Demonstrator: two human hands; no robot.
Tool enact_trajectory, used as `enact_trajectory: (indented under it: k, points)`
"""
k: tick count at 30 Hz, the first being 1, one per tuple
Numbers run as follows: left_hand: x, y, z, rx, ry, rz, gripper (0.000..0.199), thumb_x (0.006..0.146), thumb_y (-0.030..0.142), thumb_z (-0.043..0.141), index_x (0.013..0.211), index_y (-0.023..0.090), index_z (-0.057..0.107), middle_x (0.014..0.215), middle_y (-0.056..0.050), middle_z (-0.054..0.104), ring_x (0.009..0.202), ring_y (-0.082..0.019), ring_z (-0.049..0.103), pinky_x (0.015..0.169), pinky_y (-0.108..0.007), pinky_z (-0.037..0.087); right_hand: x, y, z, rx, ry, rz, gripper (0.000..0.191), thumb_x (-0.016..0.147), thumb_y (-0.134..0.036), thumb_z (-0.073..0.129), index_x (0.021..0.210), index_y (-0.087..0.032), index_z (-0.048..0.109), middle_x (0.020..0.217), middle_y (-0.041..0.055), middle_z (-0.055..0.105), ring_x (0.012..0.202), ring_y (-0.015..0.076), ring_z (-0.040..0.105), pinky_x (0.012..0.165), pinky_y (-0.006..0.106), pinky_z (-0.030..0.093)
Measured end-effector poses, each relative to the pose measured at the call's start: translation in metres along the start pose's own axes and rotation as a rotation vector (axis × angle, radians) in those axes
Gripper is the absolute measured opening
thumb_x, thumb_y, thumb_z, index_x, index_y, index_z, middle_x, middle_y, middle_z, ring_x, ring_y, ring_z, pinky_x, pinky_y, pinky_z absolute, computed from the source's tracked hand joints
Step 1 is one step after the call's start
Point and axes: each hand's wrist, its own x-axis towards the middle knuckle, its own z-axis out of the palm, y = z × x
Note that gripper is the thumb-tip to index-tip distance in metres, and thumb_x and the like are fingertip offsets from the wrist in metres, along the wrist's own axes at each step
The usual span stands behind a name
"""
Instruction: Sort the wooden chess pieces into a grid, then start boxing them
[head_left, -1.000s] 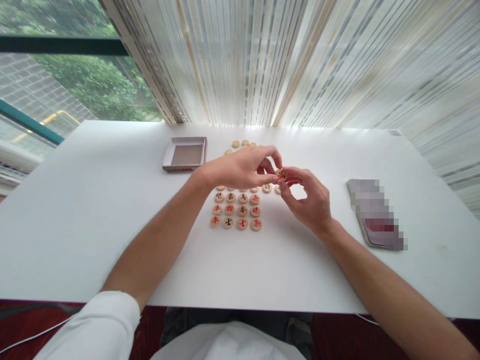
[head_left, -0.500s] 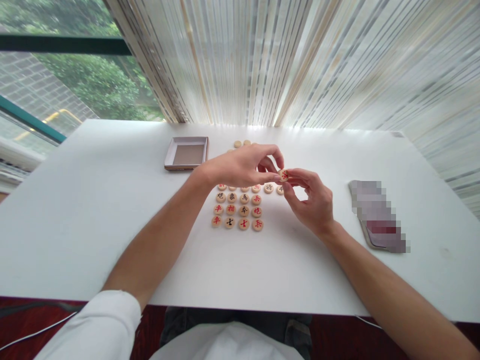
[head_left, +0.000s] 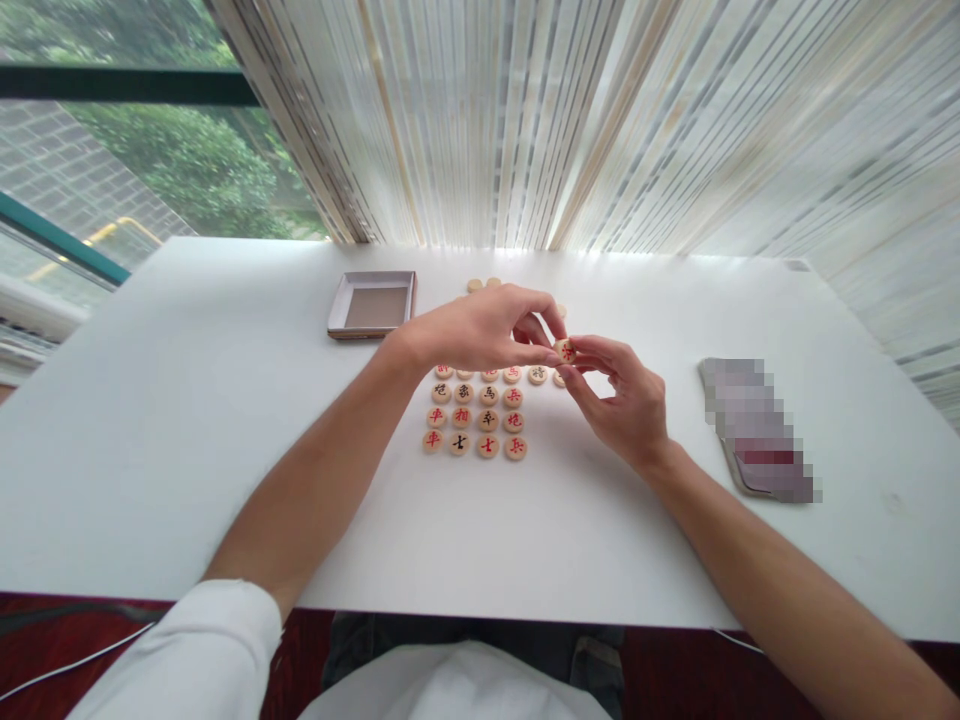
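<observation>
Xiangqi piece [head_left: 564,350], red-marked, hung above the white table [head_left: 225,430], pinched by the fingertips of the left hand [head_left: 487,325] and right hand [head_left: 626,400]. A slip there might have scattered the rowed pieces [head_left: 488,446] below. The left hand hid others; a shallow box [head_left: 375,308] and pixelated phone [head_left: 754,430] flanked everything, well clear.

Nearest disc row [head_left: 487,447]: 車, 士, 士, 兵
Second row [head_left: 461,418]: 車, 相, 卒, 炮
Third row [head_left: 488,396]: 炮, 象, 馬, 兵
Held disc [head_left: 564,350]: red character, unclear
</observation>
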Motion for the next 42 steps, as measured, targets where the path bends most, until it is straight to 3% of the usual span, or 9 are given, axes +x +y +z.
enact_trajectory:
  k: [5, 13, 21, 33, 42]
  points:
    - [-0.0001, 0.0017, 0.0005, 0.025, 0.054, -0.006, 0.027, 0.088, 0.034, 0.068, 0.106, 0.015, 0.065, 0.091, -0.006, 0.077, 0.084, -0.019, 0.073, 0.063, -0.024, 0.053, 0.0016, -0.0019, -0.0006, -0.01, -0.012, -0.015, 0.031, 0.091, -0.02, 0.068, 0.121, -0.025, 0.064, 0.107, 0.0058, 0.074, 0.085, 0.0197, 0.074, 0.08, 0.035, 0.064]
    - [0.0019, 0.0031, 0.0036, -0.001, 0.072, 0.008, 0.027, 0.089, 0.034, 0.067, 0.109, 0.016, 0.065, 0.091, -0.006, 0.077, 0.082, -0.017, 0.073, 0.056, -0.021, 0.052, 0.0034, 0.0, -0.0026, -0.011, 0.002, -0.056, 0.033, 0.093, -0.019, 0.064, 0.125, -0.027, 0.065, 0.117, 0.008, 0.069, 0.093, 0.0214, 0.072, 0.08, 0.036, 0.064]
    - [0.0033, 0.0008, 0.0048, 0.021, 0.134, 0.073, 0.029, 0.087, 0.032, 0.069, 0.11, 0.015, 0.067, 0.096, -0.007, 0.076, 0.089, -0.018, 0.072, 0.068, -0.025, 0.055, 0.0014, 0.0, 0.0002, 0.03, 0.07, 0.037, 0.033, 0.091, -0.022, 0.068, 0.123, -0.027, 0.063, 0.114, 0.0052, 0.073, 0.092, 0.0211, 0.074, 0.084, 0.036, 0.064]
    - [0.0042, 0.0024, 0.0044, 0.019, 0.138, 0.11, 0.033, 0.084, 0.038, 0.072, 0.107, 0.014, 0.066, 0.096, -0.007, 0.075, 0.085, -0.016, 0.07, 0.075, -0.028, 0.054, -0.001, -0.0018, 0.0002, 0.047, 0.103, 0.095, 0.03, 0.089, -0.022, 0.071, 0.119, -0.025, 0.066, 0.108, 0.0043, 0.076, 0.094, 0.0213, 0.075, 0.085, 0.036, 0.064]
    - [0.004, 0.0025, 0.0075, 0.017, 0.133, 0.096, 0.033, 0.084, 0.039, 0.073, 0.105, 0.016, 0.064, 0.091, -0.005, 0.076, 0.081, -0.015, 0.07, 0.069, -0.026, 0.054, -0.0011, -0.001, 0.0013, 0.115, 0.094, 0.085, 0.031, 0.091, -0.024, 0.069, 0.121, -0.025, 0.065, 0.11, 0.0061, 0.074, 0.097, 0.0223, 0.073, 0.087, 0.038, 0.063]
